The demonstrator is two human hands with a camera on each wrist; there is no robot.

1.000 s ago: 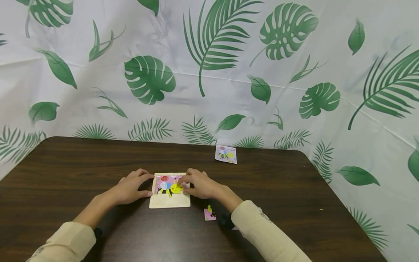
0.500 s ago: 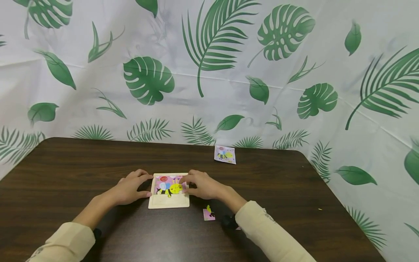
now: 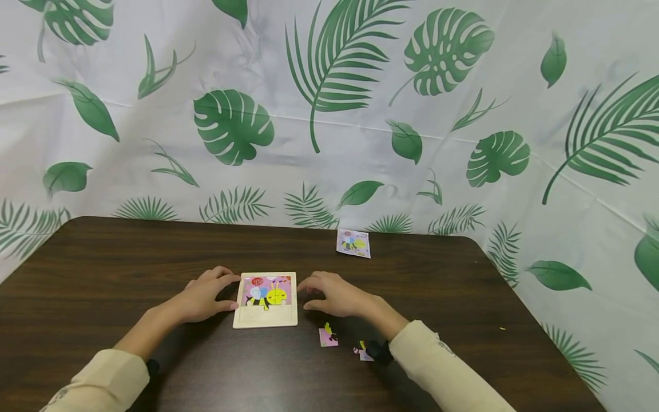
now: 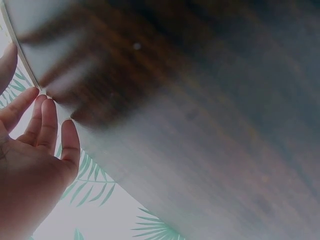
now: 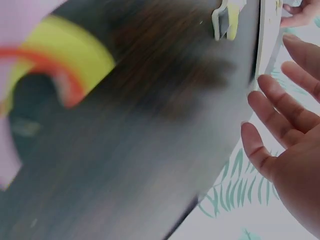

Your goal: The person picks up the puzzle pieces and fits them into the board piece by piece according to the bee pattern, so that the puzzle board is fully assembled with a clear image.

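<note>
A pale wooden puzzle tray lies flat on the dark table, its upper part filled with pieces forming a bee on pink. The bottom strip of the tray shows bare wood. My left hand rests at the tray's left edge, fingertips and thumb right at the rim. Just off the right edge is my right hand, its fingers loosely bent with nothing in them. Two loose puzzle pieces lie right of the tray: a pink and yellow one, and another partly hidden by the dark band on my right wrist.
A picture card of the same bee lies near the table's back edge. Behind the table hangs a white cloth printed with green leaves. One loose piece looms large and blurred in the right wrist view.
My right hand has drawn back to the right from the pink pieces in the tray, uncovering its upper right corner. More of the second loose piece shows. My left hand stays put.
</note>
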